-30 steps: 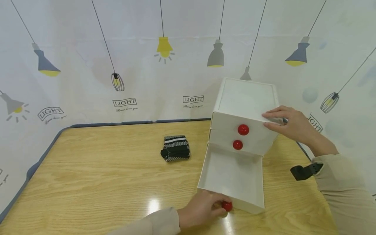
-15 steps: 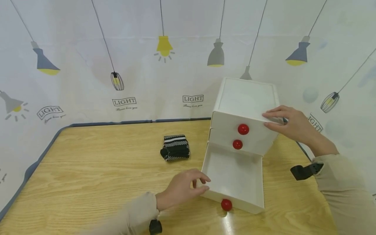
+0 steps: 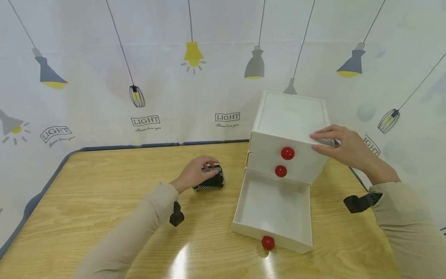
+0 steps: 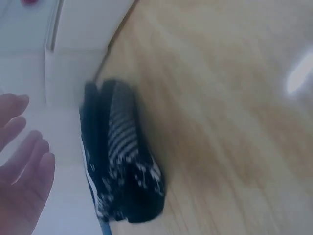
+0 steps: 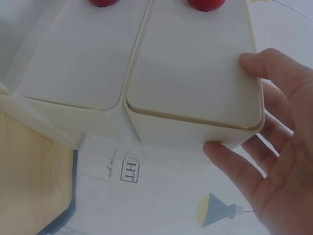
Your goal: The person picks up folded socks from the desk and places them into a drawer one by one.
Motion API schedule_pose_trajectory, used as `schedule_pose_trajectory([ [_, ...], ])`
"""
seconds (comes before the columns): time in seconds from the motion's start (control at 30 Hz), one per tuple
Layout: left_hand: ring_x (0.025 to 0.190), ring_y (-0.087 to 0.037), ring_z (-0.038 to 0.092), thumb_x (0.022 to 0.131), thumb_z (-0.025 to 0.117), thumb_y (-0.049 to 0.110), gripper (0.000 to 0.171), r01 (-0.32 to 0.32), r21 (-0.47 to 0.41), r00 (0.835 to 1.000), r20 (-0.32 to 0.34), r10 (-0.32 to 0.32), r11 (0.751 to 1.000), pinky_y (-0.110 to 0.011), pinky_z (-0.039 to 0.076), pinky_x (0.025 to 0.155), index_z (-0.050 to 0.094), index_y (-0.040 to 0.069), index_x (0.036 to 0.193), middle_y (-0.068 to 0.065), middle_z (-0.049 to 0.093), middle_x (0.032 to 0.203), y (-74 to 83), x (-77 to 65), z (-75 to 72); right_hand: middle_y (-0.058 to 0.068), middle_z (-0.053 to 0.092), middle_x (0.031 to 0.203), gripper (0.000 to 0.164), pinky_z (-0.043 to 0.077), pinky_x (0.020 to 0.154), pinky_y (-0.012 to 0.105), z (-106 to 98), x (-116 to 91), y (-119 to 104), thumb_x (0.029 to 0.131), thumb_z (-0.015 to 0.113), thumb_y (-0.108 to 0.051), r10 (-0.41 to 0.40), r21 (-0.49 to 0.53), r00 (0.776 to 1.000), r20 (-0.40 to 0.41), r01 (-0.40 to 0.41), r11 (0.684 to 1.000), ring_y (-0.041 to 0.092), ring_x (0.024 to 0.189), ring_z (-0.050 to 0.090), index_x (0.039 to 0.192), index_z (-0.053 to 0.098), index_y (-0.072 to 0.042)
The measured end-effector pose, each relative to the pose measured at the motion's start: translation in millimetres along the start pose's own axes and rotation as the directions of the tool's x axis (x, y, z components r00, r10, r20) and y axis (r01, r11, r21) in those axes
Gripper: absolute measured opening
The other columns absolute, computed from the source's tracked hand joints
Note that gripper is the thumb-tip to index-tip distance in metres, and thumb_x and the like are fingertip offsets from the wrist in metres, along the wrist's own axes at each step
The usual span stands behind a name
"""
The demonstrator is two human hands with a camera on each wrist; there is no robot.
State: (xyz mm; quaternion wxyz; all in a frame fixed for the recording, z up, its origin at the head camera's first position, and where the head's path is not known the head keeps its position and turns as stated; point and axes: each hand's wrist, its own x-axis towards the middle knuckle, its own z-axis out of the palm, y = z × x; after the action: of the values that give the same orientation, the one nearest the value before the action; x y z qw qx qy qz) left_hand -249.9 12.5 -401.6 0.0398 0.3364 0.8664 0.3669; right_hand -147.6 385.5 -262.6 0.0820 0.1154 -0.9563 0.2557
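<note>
A folded pair of black socks [image 3: 211, 183] with white and grey stripes lies on the table left of a white drawer unit [image 3: 290, 116]. My left hand [image 3: 193, 173] is over the socks in the head view, its fingers loosely bent. The left wrist view shows a gap between those fingers [image 4: 39, 171] and the socks [image 4: 122, 156]. At the unit's upper right front corner, my right hand [image 3: 348, 149] grips with the thumb on the front and the other fingers over the top and side. The bottom drawer [image 3: 273, 205] is pulled out, with nothing inside.
Two upper drawers with red round knobs [image 3: 287, 153] are closed. A third red knob [image 3: 268, 243] is on the pulled-out drawer's front. Behind the wooden table [image 3: 115, 201] hangs a white backdrop [image 3: 167, 89] printed with lamps.
My left hand has let go of the bottom drawer's knob and moved up and left to above the socks. The right hand has stayed on the unit's corner.
</note>
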Motion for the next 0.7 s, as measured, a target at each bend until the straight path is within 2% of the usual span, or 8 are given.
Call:
schedule_pose_trajectory([
  [0.13,0.096,-0.024,0.051,0.085,0.06,0.02,0.035,0.102,-0.083,0.995,0.009,-0.102,0.991,-0.04,0.043,0.081,0.055,0.006,0.117,-0.013,0.055,0.111,-19.2,7.5,-4.8,0.016,0.053,0.11,0.034,0.046,0.066,0.026,1,1,0,0.081,0.064,-0.015,-0.016,-0.009,1.0,-0.01,0.016,1.0,0.031,0.096,0.048,0.111,0.06,0.001],
  [0.2,0.1,-0.027,0.049,0.085,0.06,0.018,0.036,0.138,-0.106,0.99,0.005,-0.138,0.985,-0.042,0.041,0.085,0.054,0.005,0.118,-0.015,0.053,0.113,-27.9,8.2,-5.6,0.016,0.053,0.11,0.034,0.043,0.064,0.021,1,2,1,0.081,0.065,-0.015,-0.018,-0.012,1.0,-0.007,0.018,1.0,0.03,0.095,0.049,0.111,0.06,0.0],
  [0.37,0.107,-0.032,0.045,0.085,0.06,0.015,0.039,0.177,-0.086,0.984,-0.02,-0.179,0.98,-0.046,0.038,0.089,0.052,-0.001,0.119,-0.019,0.05,0.116,-45.2,7.5,-4.1,0.016,0.053,0.11,0.034,0.044,0.065,0.031,0,1,1,0.081,0.064,-0.016,-0.017,-0.029,1.0,-0.008,0.017,0.999,0.031,0.095,0.048,0.111,0.06,0.001],
  [0.53,0.108,-0.032,0.043,0.084,0.06,0.018,0.041,0.231,-0.065,0.972,-0.027,-0.233,0.971,-0.045,0.037,0.09,0.051,-0.001,0.12,-0.018,0.05,0.117,-58.5,6.5,0.4,0.016,0.054,0.11,0.034,0.043,0.063,0.025,0,0,0,0.081,0.065,-0.015,-0.022,-0.03,1.0,-0.013,0.022,0.999,0.029,0.095,0.048,0.111,0.06,0.0],
  [0.7,0.113,-0.03,0.041,0.084,0.061,0.021,0.046,0.273,-0.123,0.961,0.001,-0.275,0.954,-0.042,0.035,0.094,0.049,-0.001,0.123,-0.017,0.048,0.122,-62.6,5.7,4.3,0.016,0.054,0.109,0.033,0.042,0.062,0.02,-1,-1,1,0.081,0.065,-0.015,-0.015,-0.022,1.0,-0.018,0.015,1.0,0.029,0.095,0.048,0.11,0.061,0.0],
])
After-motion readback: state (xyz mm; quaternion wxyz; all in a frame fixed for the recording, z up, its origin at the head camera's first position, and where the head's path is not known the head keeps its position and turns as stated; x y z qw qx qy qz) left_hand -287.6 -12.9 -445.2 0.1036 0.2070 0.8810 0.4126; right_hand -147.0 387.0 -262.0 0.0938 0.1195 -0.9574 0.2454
